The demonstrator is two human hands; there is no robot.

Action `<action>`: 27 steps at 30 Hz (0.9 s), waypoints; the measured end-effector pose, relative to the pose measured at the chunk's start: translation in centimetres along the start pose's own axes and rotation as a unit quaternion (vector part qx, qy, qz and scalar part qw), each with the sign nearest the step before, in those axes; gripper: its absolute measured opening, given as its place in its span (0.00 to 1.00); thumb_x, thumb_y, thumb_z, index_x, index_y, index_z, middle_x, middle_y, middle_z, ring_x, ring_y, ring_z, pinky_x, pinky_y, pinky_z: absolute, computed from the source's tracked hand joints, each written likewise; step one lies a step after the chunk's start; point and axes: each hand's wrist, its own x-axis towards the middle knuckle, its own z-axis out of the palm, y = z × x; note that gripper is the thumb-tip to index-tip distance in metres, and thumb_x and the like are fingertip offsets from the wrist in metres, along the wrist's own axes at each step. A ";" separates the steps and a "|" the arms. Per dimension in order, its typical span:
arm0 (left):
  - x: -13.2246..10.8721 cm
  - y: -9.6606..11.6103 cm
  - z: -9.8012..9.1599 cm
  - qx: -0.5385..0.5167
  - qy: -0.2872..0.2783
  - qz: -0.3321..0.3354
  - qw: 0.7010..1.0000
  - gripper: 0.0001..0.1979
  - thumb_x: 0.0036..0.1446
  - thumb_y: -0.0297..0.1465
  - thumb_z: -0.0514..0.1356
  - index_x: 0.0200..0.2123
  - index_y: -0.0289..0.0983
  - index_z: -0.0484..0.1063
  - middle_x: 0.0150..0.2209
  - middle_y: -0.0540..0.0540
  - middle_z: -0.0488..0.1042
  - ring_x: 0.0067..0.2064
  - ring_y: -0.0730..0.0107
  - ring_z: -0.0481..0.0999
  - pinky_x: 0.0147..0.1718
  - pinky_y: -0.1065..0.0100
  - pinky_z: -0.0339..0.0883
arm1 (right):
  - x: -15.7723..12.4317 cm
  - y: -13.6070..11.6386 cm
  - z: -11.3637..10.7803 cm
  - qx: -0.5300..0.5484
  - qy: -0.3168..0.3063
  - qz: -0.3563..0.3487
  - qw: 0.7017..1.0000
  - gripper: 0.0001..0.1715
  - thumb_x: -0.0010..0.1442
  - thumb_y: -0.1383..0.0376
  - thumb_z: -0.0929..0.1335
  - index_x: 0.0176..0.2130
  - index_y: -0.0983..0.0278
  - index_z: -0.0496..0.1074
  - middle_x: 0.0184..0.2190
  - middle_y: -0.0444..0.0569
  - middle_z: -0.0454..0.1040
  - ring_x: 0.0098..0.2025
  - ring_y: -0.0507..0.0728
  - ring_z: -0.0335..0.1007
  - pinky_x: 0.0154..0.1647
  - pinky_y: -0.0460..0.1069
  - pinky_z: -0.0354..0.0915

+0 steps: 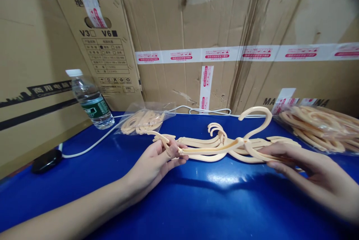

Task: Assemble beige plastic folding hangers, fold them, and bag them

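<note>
Hangers [207,151] — smooth peach plastic, curved hooks; left hand [157,163] fingers clamped on one end, right hand [308,172] fingers gripping other.

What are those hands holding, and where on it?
A cream plastic hanger: the left hand pinches the tip of its left arm, the right hand grips its right arm.

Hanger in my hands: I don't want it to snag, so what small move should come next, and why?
Probably lift the top hanger straight up a little. The left hand pinches one end and the right hand grips the other, but it lies against the pile of hangers, hooks close together, on the blue table.
</note>
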 end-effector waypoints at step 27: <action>-1.0 -0.8 0.8 0.023 -0.010 -0.019 1.000 0.17 0.45 0.37 0.74 0.31 0.32 0.75 0.29 0.46 0.76 0.29 0.73 0.73 0.31 0.72 0.68 | -0.9 -1.2 0.7 -0.041 0.041 -0.039 0.998 0.10 0.61 0.62 0.67 0.44 0.49 0.70 0.38 0.45 0.79 0.37 0.60 0.77 0.36 0.49 0.74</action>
